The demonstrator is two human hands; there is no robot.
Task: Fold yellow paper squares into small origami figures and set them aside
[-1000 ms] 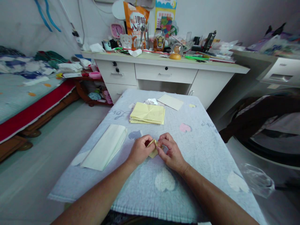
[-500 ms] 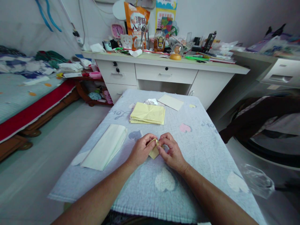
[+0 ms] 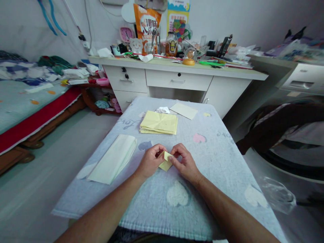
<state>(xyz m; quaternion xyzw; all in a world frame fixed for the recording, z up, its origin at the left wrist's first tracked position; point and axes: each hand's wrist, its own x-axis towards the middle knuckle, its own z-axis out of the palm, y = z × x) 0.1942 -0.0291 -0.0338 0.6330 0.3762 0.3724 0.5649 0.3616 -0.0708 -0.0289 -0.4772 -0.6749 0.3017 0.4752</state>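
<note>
A small folded piece of yellow paper point(image 3: 165, 164) is held between my two hands, just above the cloth-covered table point(image 3: 212, 202). My left hand point(image 3: 152, 160) pinches its left side with thumb and fingers. On the right side, my right hand point(image 3: 184, 162) grips the paper, thumb against a raised flap. My fingers hide part of the folds. Beyond my hands lies a stack of yellow paper point(image 3: 159, 122), creased on top. To the left is a folded pale green sheaf of paper point(image 3: 113, 158).
A cream card point(image 3: 184, 110) and a crumpled white wrapper point(image 3: 163, 110) lie at the table's far end. Behind stands a white desk point(image 3: 179, 76) crowded with jars and packets. A bed point(image 3: 32, 104) is on the left, a washing machine point(image 3: 301, 81) on the right.
The yellow paper's upper flap now shows more openly between my thumbs. My right-hand fingers have shifted slightly along its edge; both hands stay in nearly the same place.
</note>
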